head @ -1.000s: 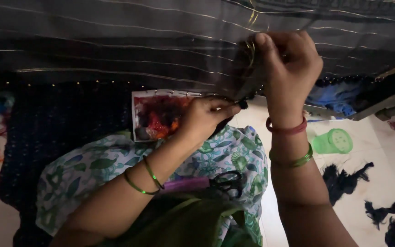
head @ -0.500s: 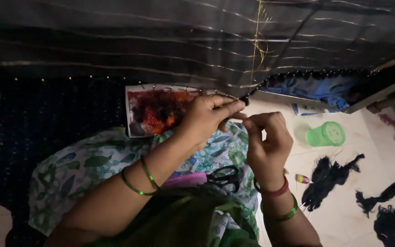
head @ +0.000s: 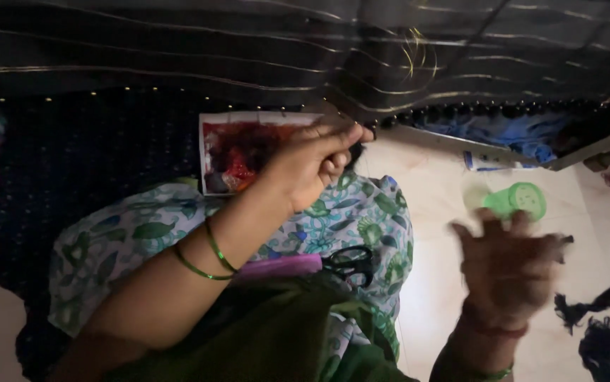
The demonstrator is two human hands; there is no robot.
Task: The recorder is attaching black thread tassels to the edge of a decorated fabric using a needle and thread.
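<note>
My left hand (head: 315, 164) pinches the beaded lower edge of a dark striped fabric (head: 248, 49) that hangs across the top of the view. A row of dark beads (head: 474, 113) runs along that edge to the right of the pinch. My right hand (head: 510, 265) is blurred, low at the right over the pale floor, fingers spread and nothing seen in it. A fine thread (head: 365, 170) seems to hang below the left hand. Loose gold threads (head: 418, 60) stick out of the fabric above.
Black-handled scissors (head: 347, 262) and a pink strip (head: 283, 267) lie on my floral-clothed lap (head: 361, 219). A box of red and orange bits (head: 237, 152) sits behind the left hand. A green lidded container (head: 513, 200) and black thread tufts (head: 605, 311) lie on the floor at right.
My right hand came down from high on the fabric, met the left hand, then swung out low to the right. The left hand stayed pinching the beaded edge.
</note>
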